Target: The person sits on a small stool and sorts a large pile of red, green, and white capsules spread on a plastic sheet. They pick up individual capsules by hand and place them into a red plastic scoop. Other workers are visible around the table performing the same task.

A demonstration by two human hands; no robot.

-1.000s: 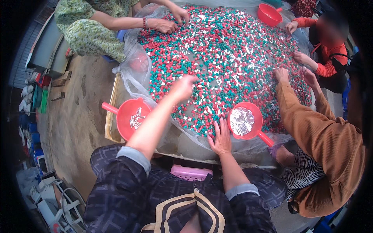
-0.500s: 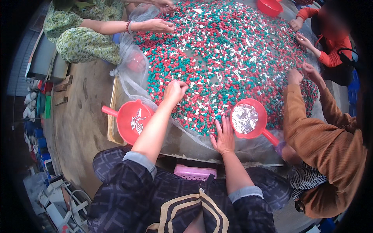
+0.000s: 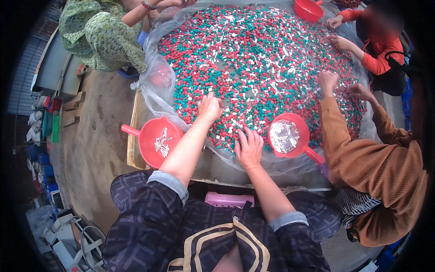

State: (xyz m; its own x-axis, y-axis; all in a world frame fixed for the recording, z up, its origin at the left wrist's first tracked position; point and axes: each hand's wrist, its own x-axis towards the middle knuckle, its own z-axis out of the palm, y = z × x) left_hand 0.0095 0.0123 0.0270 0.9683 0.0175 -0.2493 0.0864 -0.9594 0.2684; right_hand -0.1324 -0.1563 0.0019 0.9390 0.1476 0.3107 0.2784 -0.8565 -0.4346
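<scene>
A wide heap of small red, green and white pieces (image 3: 195, 75), with thin white strips among them, covers the table in front of me. My left hand (image 3: 210, 109) is at the heap's near left part, its fingers curled down among the pieces; anything between the fingertips is hidden. To its right, my right hand (image 3: 249, 147) rests palm down on the near edge, fingers spread, holding nothing. A red dipper (image 3: 147, 145) with a few white strips sits left of my left forearm. Right of my right hand, another red dipper (image 3: 304, 140) holds many white strips.
Clear plastic sheeting (image 3: 152, 97) borders the heap. Beside me on the right, a person in a brown sleeve (image 3: 335, 120) reaches in. Others work at the far left and far right. A red bowl (image 3: 309, 10) stands at the back; a pink plastic item (image 3: 229, 199) is below the table edge.
My left hand has shifted slightly right over the heap. My right hand has moved left and forward, away from the right dipper. The far-left person's hands have drawn back from the heap.
</scene>
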